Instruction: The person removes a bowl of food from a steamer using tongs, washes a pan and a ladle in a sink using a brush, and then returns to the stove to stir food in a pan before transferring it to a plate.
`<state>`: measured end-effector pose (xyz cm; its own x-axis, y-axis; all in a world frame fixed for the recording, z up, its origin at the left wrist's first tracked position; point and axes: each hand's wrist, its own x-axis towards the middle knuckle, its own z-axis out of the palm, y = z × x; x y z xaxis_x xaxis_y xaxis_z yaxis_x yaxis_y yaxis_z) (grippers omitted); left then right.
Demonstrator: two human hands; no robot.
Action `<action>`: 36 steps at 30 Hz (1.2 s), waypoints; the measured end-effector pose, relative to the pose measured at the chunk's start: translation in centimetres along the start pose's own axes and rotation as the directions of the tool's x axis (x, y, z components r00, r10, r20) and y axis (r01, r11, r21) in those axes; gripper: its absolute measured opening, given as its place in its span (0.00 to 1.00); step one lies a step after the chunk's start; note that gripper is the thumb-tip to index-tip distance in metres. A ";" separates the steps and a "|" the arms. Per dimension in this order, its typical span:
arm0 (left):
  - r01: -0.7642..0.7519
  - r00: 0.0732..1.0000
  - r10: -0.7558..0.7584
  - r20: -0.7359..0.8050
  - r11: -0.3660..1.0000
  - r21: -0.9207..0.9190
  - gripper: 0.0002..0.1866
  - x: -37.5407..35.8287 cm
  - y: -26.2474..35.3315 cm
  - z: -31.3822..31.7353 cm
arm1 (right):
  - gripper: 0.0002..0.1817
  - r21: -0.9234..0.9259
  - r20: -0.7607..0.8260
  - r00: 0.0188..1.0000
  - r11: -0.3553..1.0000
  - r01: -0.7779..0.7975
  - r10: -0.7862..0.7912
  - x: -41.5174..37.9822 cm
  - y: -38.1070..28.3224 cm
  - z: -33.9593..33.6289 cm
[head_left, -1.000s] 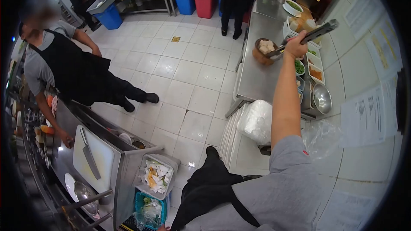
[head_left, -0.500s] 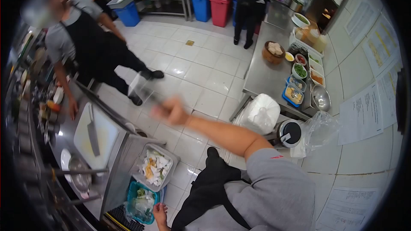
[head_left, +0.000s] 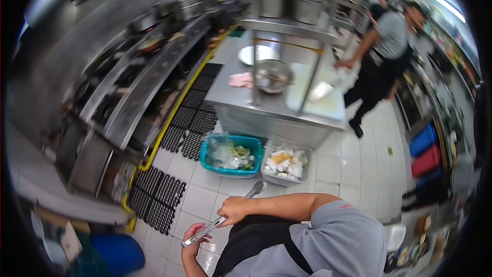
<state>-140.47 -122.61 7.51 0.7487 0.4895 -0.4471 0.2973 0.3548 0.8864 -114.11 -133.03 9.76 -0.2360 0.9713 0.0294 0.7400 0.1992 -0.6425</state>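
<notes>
Metal tongs (head_left: 204, 233) lie slantwise in front of my body. My right hand (head_left: 234, 210) is closed around their middle, and the rounded end sticks out past it toward the bins. At the lower end, my left hand (head_left: 192, 237) has its fingers loosely curled about the metal; its exact grip is partly hidden. Ahead of my hands on the floor stand a teal basket (head_left: 205, 160) holding plastic and green scraps and a grey bin (head_left: 264, 172) with crumpled white waste.
A steel counter (head_left: 225, 95) carries a bowl (head_left: 271, 78), a pink cloth (head_left: 241, 80) and a cutting board (head_left: 294, 90) with a knife (head_left: 321, 91). Stoves (head_left: 128, 118) line the left, beside black mats (head_left: 156, 200). A co-worker (head_left: 389, 51) stands at right.
My view has swung left toward the counter and stoves. My right arm, earlier outstretched with a blurred tool, is now close to my body, and my left hand has met the tongs.
</notes>
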 end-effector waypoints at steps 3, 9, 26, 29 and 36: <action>-0.143 0.987 0.142 -0.080 0.990 -0.009 0.29 -2.1 2.2 0.1 | 0.30 -0.048 0.159 0.987 0.999 -0.002 0.009 4.6 0.8 0.1; -0.385 0.868 0.395 -0.303 0.918 0.095 0.28 3.1 3.8 -2.8 | 0.23 0.047 0.228 0.965 0.992 0.119 -0.127 14.5 0.6 1.3; -0.522 0.509 0.290 -0.810 0.853 -0.023 0.19 17.6 20.1 -30.8 | 0.38 0.080 0.334 0.912 0.957 -0.280 0.239 38.0 23.3 -10.6; -0.768 0.589 0.309 -0.747 0.501 -0.398 0.23 19.0 22.0 -36.9 | 0.38 0.089 0.332 0.913 0.955 -0.282 0.239 42.3 25.4 -10.9; -0.673 0.496 0.503 -0.707 0.738 0.053 0.22 29.7 29.4 -48.8 | 0.38 0.061 0.355 0.861 0.910 -0.410 0.364 51.5 28.7 -11.5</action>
<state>-138.43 -58.81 14.44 0.1019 0.9850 0.1394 -0.2536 -0.1097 0.9611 -97.81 -75.79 1.61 -0.1576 0.8628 -0.4804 0.7319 -0.2246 -0.6433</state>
